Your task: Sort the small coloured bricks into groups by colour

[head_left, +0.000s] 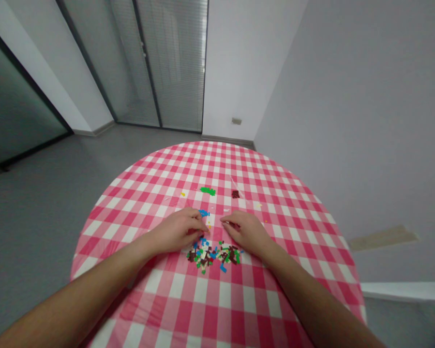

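1. the room: a grey floor [39, 217] spreads out to the left of the hands, a pale wall [348, 96] rises to their right, and a glass door with slatted blinds [159, 63] stands far ahead.
2. a round table under a pink-and-white gingham cloth [217, 164] lies beneath both hands, its far edge well ahead of them.
3. the left hand [177, 231] and right hand [247, 233] rest on the cloth, half curled, their fingertips close together. from this height i can't tell if either has hold of a piece.
4. a heap of small toy bricks [213, 256] sits just below and between the hands, on the near side.
5. blue bricks [203, 212] lie just past the left fingertips; a green cluster [207, 191] and a dark brown cluster [235, 194] lie farther ahead.
6. pieces this small suit a light fingertip pinch, with the palms kept off the heap.
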A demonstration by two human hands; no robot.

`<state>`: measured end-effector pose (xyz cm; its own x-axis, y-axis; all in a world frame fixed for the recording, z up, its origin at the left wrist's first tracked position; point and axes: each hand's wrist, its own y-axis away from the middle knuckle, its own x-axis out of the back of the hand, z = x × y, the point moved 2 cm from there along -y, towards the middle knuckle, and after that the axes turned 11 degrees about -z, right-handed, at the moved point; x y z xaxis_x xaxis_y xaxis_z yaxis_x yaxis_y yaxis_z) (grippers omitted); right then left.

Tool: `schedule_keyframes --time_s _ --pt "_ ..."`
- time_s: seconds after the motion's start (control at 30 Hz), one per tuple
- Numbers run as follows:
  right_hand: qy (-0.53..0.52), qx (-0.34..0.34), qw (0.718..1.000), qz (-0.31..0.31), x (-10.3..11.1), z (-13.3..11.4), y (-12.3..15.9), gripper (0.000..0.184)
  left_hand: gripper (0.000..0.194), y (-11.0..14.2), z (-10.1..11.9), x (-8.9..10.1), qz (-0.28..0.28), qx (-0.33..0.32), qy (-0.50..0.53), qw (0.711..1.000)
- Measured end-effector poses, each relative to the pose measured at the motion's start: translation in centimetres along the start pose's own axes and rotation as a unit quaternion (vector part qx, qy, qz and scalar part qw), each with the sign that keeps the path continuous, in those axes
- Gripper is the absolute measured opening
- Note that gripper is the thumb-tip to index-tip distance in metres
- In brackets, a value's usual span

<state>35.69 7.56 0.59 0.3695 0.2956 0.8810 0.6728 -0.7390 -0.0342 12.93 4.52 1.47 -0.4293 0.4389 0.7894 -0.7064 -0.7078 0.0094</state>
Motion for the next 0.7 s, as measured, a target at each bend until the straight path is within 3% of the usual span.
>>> schedule_keyframes --time_s 0.17,0.4,0.6,0.7 --pt "-0.009 -0.015 1.0 -0.002 0.1 0.7 -0.1 0.021 0.027 -0.4 1.3 -0.6 -0.038 -0.023 -0.024 0.999" --pt "-0.004 -0.011 1.0 -0.005 0.2 0.8 -0.1 0.021 0.023 -0.4 1.5 -0.6 -0.047 -0.02 -0.021 0.998" --pt "0.001 -0.009 1.0 -0.004 0.0 1.3 -0.2 0.02 0.023 -0.4 1.8 -0.5 -0.057 -0.08 -0.032 0.995" --pt "0.002 0.0 1.0 -0.01 -0.1 1.3 -0.2 0.02 0.02 -0.5 1.9 -0.5 -0.059 -0.08 -0.049 0.994"
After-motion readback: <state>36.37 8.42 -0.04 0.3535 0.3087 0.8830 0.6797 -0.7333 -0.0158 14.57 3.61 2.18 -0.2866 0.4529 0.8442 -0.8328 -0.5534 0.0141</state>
